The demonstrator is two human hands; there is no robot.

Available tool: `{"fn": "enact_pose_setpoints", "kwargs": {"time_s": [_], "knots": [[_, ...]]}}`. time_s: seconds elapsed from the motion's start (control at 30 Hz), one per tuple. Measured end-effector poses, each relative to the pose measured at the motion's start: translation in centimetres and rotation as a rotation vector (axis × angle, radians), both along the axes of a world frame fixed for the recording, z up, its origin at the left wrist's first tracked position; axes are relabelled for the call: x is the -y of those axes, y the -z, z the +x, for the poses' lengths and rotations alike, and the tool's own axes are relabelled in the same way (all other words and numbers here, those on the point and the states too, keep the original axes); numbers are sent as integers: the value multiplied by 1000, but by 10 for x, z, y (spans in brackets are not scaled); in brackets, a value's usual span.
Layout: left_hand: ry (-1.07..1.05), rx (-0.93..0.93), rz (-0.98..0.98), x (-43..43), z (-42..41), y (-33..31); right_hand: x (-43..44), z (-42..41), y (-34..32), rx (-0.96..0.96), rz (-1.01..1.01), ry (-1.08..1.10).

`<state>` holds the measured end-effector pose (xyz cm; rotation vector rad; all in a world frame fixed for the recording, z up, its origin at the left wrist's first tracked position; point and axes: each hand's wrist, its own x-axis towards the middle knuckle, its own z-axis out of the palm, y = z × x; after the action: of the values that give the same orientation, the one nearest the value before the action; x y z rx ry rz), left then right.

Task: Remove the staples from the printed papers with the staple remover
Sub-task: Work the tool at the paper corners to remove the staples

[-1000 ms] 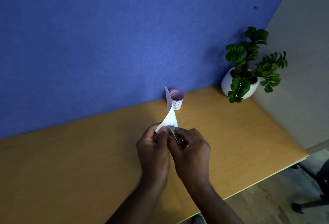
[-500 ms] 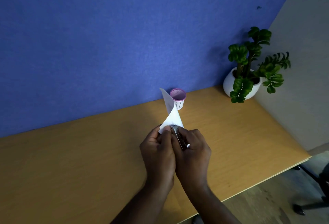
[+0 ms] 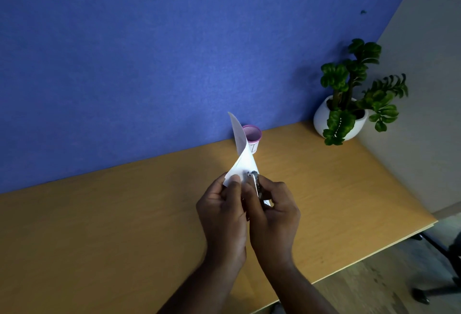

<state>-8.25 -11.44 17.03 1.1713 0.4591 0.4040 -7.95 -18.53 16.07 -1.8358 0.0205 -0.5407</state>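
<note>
The white printed papers [image 3: 243, 156] stand almost on edge above the wooden desk [image 3: 99, 214], curling up and away from me. My left hand [image 3: 223, 211] pinches their near corner between thumb and fingers. My right hand [image 3: 275, 214] grips the metal staple remover [image 3: 256, 182], whose tip lies against the paper right beside my left thumb. The two hands touch. The staple itself is too small to make out.
A small pink-rimmed paper cup [image 3: 253, 139] stands at the desk's back edge, partly behind the papers. A potted green plant [image 3: 349, 111] in a white pot sits at the back right corner. A blue partition [image 3: 174, 39] backs the desk. A chair base [image 3: 436, 276] is on the floor at right.
Both hands have stayed together over the desk. The papers' upper end has swung a little to the left, and the remover's tip now shows more clearly against the sheet.
</note>
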Motion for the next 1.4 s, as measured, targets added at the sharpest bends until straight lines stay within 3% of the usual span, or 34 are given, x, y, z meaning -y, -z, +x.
{"fn": "enact_pose_setpoints", "kwargs": {"time_s": [0.1, 0.37, 0.5, 1.07, 1.4], "knots": [[0, 11, -1, -4, 2, 1, 2, 0, -2, -5, 12, -23], [-27, 50, 344, -9, -2, 6, 6, 1, -14, -2, -161, -93], [-44, 49, 392, -9, -3, 6, 5, 0, -18, 3, -202, -91], [-19, 8, 80, 1, -6, -8, -1, -3, -16, 81, -148, 10], [5, -30, 5, -6, -2, -8, 11, 1, 0, -61, 234, -30]]}}
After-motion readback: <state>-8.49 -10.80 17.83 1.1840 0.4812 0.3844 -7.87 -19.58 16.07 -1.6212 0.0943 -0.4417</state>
